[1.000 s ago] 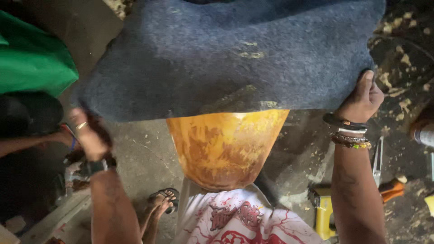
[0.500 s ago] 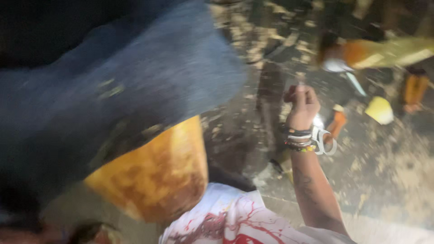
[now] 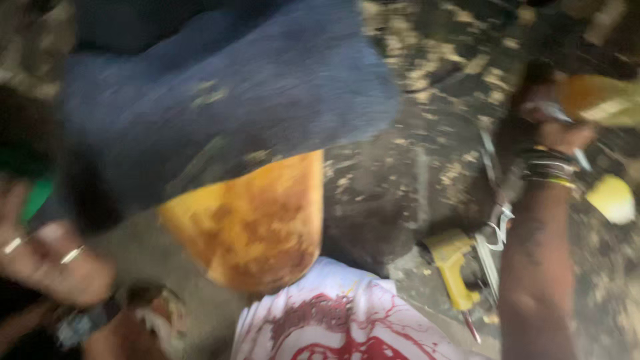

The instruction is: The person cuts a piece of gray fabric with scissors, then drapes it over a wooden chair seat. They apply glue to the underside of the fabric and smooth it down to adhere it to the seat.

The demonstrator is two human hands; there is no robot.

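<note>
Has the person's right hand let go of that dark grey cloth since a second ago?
Yes. The right hand has left the grey cloth draped over the orange form; it has swung out to the right, now over the littered floor among tools.

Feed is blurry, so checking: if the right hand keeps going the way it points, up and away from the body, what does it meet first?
Probably the orange-yellow object just beyond the right hand; they already seem to overlap, though blur hides depth and contact.
</note>
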